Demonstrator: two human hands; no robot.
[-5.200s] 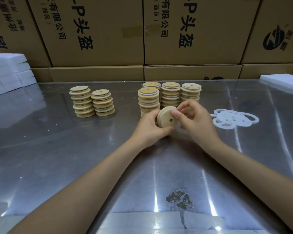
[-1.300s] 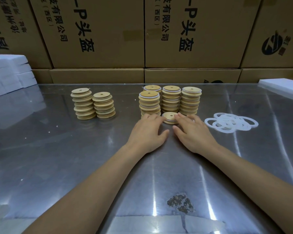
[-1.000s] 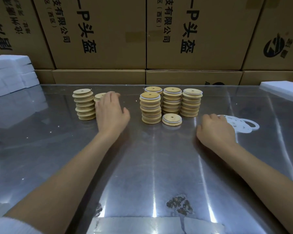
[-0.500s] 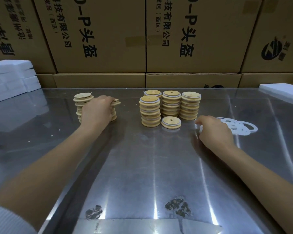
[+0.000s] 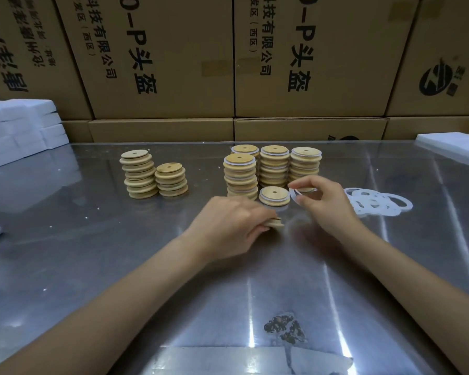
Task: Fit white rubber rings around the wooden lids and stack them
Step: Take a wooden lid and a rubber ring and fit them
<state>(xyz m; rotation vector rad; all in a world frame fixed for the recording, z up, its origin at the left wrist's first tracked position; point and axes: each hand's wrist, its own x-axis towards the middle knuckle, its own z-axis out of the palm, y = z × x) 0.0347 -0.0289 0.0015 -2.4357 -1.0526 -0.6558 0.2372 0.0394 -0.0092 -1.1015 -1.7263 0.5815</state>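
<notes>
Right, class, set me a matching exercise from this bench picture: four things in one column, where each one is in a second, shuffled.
Things:
1. bare wooden lid
2. single white ring
3. loose ring pile
4. lone ringed lid

Places:
A. flat on the table, before the ringed stacks
B. pinched by the right hand
C. gripped by the left hand
D. on the table, far right

Pairs: 1-C, 2-B, 3-D, 4-A

six lid stacks (image 5: 240,175); two hands (image 5: 229,228) (bare)

Both forearms are bare, with no sleeves, gloves, rings or watches in sight
</notes>
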